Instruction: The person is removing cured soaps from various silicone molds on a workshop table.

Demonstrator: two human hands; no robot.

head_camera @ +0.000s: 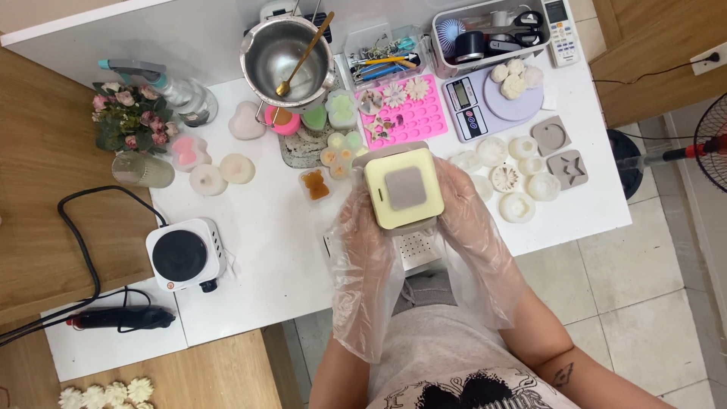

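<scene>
Both gloved hands, left hand (362, 227) and right hand (463, 206), clamped on the pale yellow cube mold (404, 189) above the counter's (273, 250) front edge; looks like demolding, next move needs even squeeze.
</scene>
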